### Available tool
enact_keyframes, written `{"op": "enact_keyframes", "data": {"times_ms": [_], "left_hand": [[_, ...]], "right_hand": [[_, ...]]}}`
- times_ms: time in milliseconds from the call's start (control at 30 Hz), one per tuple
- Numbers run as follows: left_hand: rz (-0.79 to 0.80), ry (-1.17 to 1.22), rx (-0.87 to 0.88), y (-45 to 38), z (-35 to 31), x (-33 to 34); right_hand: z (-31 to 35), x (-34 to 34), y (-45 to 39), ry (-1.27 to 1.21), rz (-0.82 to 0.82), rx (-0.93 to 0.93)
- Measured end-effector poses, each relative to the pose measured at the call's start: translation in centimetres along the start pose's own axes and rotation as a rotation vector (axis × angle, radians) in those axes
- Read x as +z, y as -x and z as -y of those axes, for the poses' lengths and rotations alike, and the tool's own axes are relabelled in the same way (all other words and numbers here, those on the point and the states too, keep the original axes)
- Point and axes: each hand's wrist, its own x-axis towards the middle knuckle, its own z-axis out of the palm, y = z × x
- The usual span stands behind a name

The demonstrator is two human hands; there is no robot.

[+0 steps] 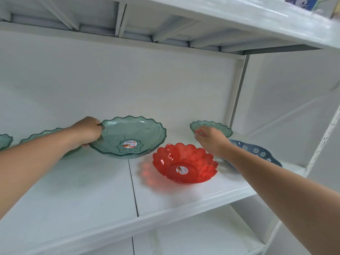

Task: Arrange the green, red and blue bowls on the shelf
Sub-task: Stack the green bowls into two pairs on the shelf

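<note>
White shelf (92,190), seen from slightly below, another white board overhead.

Left hand (86,132) grasps the left rim of the large green bowl (128,137), fingers wrapped over the scalloped edge. That bowl is tilted, open side facing the camera, round sticker in its centre; its lower edge looks to be on or just above the shelf board, cannot tell which.

Right hand (211,139) is closed on the front rim of the small green bowl (211,127) at the back right of the shelf, near the white upright post (237,89). Fingertips pinch the edge; bowl partly hidden behind the hand.

Red bowl (184,162) sits on the shelf in front, between the two hands, near the front edge, petal-shaped rim, sticker inside, tipped a bit toward the camera. Neither hand touches it.

Blue bowl (257,151) with white flower pattern is at the far right of the shelf, behind and under the right forearm, mostly covered by it.

Behind the left forearm another green bowl (46,133) rests on the shelf, only its rim showing. A further green bowl edge (5,140) is cut off at the left frame border.

Seam line (133,184) runs front to back across the shelf board, just left of the red bowl.
</note>
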Motion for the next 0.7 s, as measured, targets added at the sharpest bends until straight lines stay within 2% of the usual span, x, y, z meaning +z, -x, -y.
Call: {"op": "enact_keyframes", "data": {"times_ms": [167,333,533,700], "left_hand": [[0.063,0.121,-0.076,-2.2,-6.3,4.4],[0.009,0.198,-0.131,-5.2,-11.8,9.3],[-0.008,0.263,-0.240,-7.0,-18.3,15.7],[-0.019,0.267,-0.252,-7.5,-21.8,19.7]], "right_hand": [[-5.7,-2.5,-3.1,0.011,-0.038,0.058],[-13.6,-5.2,-8.1,-0.034,-0.051,0.061],[-22.6,-6.1,-15.6,-0.001,0.049,0.104],[-26.8,-5.0,-20.3,0.097,0.129,0.188]]}}
